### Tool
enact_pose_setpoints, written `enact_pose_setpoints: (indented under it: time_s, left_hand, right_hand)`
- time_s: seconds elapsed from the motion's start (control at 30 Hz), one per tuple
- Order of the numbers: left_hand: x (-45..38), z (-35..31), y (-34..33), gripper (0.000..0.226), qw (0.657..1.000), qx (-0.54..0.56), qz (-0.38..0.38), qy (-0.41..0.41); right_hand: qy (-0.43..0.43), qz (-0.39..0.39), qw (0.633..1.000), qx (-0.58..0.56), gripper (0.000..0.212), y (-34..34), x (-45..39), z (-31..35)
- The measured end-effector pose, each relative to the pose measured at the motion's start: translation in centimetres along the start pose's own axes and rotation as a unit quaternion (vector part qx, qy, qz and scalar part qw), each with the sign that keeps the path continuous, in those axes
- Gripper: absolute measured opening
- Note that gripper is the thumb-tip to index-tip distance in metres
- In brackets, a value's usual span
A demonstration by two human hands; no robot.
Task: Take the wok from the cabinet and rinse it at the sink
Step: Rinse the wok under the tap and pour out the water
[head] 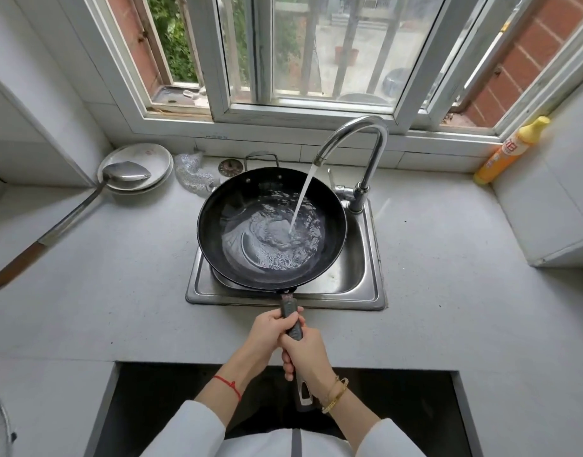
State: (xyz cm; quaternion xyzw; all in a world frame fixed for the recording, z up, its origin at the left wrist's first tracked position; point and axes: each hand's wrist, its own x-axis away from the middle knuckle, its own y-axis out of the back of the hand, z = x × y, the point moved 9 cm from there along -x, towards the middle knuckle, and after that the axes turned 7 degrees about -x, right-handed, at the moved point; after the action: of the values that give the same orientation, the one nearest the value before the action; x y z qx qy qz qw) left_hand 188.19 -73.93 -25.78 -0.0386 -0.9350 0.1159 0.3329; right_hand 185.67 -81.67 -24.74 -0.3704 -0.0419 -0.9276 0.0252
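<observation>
I see the wok (272, 227) sitting over the sink (369, 285) under the faucet (359, 143) stream, its handle (291, 319) running straight back toward me. Left hand (270, 331) wraps it nearer the bowl, right hand (305, 352) clenched just behind; tipping probably pivots along that axis.

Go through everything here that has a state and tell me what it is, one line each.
Faucet: running.
Wok: over the sink, holding water.
Left hand: shut on wok handle.
Right hand: shut on wok handle.
Ladle: resting on stacked plates.
Bottle: capped, leaning.
</observation>
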Motion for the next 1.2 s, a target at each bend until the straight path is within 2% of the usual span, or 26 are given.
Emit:
enact_pose_setpoints:
  time_s: [0.13, 0.23, 0.67, 1.03, 1.2]
  left_hand:
    - [-0.5, 0.0, -1.1, 0.021, 0.998, 0.012, 0.053, 0.013]
    - [-0.7, 0.1, -1.6, 0.023, 0.998, 0.014, 0.062, 0.015]
    - [-1.1, -0.2, 0.2, 0.010, 0.998, -0.059, -0.012, -0.020]
    - [-2.0, 0.3, 1.3, 0.017, 0.997, -0.077, 0.005, -0.006]
    - [-2.6, 1.0, 1.4, 0.013, 0.996, -0.085, 0.014, 0.007]
  right_hand:
    - [0.035, -0.017, 0.998, 0.041, 0.016, 0.9, -0.1, 0.3]
    - [0.051, -0.016, 0.997, 0.048, 0.017, 1.3, -0.2, 0.4]
    - [0.018, 0.021, 0.999, -0.027, 0.019, 0.4, -0.7, -0.2]
    - [0.009, 0.000, 0.999, -0.046, 0.014, -0.7, -1.1, -0.5]
    - [0.003, -0.020, 0.998, -0.056, 0.015, -0.7, -1.4, -1.1]
